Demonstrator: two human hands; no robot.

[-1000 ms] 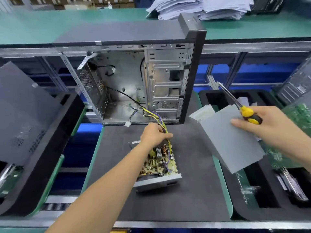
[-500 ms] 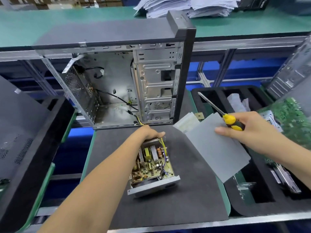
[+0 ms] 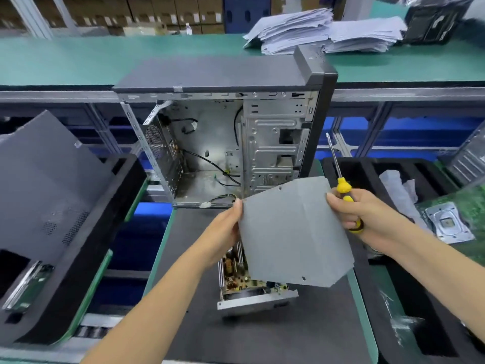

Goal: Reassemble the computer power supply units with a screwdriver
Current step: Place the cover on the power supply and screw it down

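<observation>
The left hand (image 3: 223,229) has left the board (image 3: 236,274) and now grips the cover (image 3: 296,232) with the right hand (image 3: 367,216), whose fingers also clamp the screwdriver (image 3: 338,174); lowered crooked, the cover could snag components mid-worktop.

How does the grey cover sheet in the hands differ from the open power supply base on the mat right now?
The grey cover is held in the air, gripped by the left hand and right hand; the power supply base rests on the black mat.
The cover is a plain, creased grey sheet; the base shows a crowded circuit board.
The cover hangs above the base and hides part of it.
The right hand also holds a yellow-handled screwdriver.
</observation>
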